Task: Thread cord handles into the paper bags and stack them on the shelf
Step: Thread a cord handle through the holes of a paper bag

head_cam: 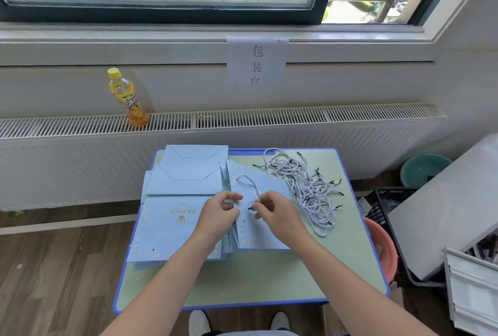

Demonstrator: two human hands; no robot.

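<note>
Two hands meet over the flattened paper bag (260, 230) at table centre: the left hand (219, 214) pinches its edge, the right hand (277, 213) pinches a cord (249, 183). Loose cords (307, 184) lie at two o'clock; the fingertips hide the hole.

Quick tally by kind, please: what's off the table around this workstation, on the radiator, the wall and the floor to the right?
Drink bottle on the radiator: 1
Paper sign on the wall: 1
Basins on the floor, one teal, one pink: 2
Black crate: 1
Total: 5
</note>
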